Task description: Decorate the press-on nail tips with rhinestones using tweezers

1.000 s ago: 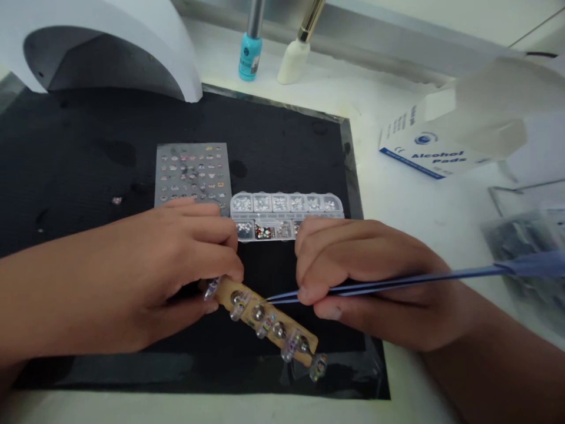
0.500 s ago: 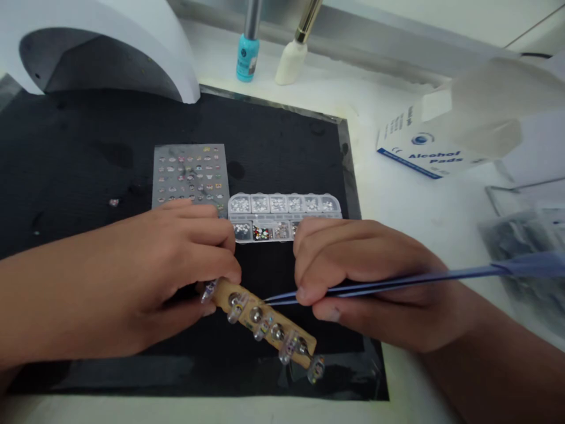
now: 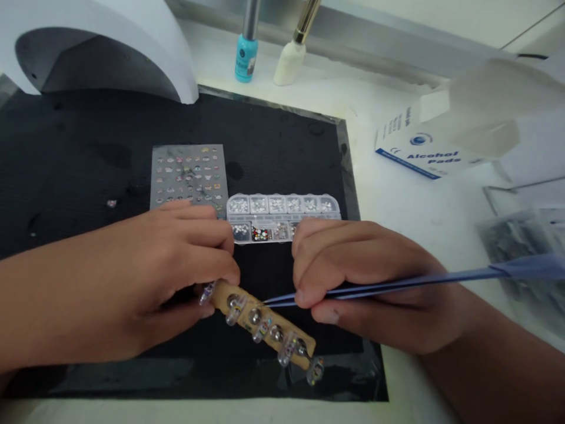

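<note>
My left hand (image 3: 176, 259) is closed on the upper left end of a wooden nail-tip stand (image 3: 286, 324), which slants down to the right. Several clear decorated nail tips (image 3: 261, 330) sit along it beside round metal studs (image 3: 276, 333). Pinched in my right hand (image 3: 353, 271) is a pair of blue tweezers (image 3: 397, 286). Their points lie close together at the stand's upper edge; whether they touch it or hold anything is too small to tell. Just beyond my hands is a clear compartment case of rhinestones (image 3: 282, 218), partly covered by my right fingers. My left hand overlaps a sticker sheet (image 3: 188, 174).
A white nail lamp (image 3: 188, 70) stands at the back left of the black mat (image 3: 282, 141). Behind the mat are a turquoise polish bottle (image 3: 245, 59) and a cream one (image 3: 289, 62). An alcohol pads box (image 3: 415, 138) and a blurred clear container (image 3: 516, 247) are at the right.
The whole view has shifted very slightly. Both hands keep their grips, and the stand and tweezers stay in nearly the same position.
</note>
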`<state>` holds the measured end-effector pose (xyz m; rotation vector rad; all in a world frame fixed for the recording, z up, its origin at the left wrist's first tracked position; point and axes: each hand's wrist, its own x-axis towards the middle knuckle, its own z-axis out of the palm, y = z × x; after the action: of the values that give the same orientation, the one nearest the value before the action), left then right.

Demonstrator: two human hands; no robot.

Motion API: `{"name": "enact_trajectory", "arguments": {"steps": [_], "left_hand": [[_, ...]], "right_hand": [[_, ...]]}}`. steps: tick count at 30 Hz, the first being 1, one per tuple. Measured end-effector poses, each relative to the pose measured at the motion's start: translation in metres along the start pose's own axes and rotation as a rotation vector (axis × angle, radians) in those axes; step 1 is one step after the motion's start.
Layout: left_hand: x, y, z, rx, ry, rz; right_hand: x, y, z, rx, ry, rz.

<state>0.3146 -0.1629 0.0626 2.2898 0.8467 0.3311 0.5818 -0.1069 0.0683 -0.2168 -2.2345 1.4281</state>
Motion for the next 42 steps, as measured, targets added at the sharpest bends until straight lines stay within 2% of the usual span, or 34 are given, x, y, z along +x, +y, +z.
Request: {"name": "enact_trajectory", "arguments": {"steps": [16, 27, 42], "left_hand": [[0.001, -0.0007, -0.0017, 0.01, 0.005, 0.01], [0.0018, 0.0001, -0.0024, -0.007, -0.008, 0.003], [0.0017, -0.0002, -0.0017, 0.005, -0.006, 0.0]], "right_hand": [[0.0011, 0.0039, -0.0002, 0.011, -0.004, -0.031], [-0.0012, -0.0008, 0.0017, 0.001, 0.013, 0.027], [-0.0012, 0.0002, 0.0018, 0.004, 0.014, 0.014]]}}
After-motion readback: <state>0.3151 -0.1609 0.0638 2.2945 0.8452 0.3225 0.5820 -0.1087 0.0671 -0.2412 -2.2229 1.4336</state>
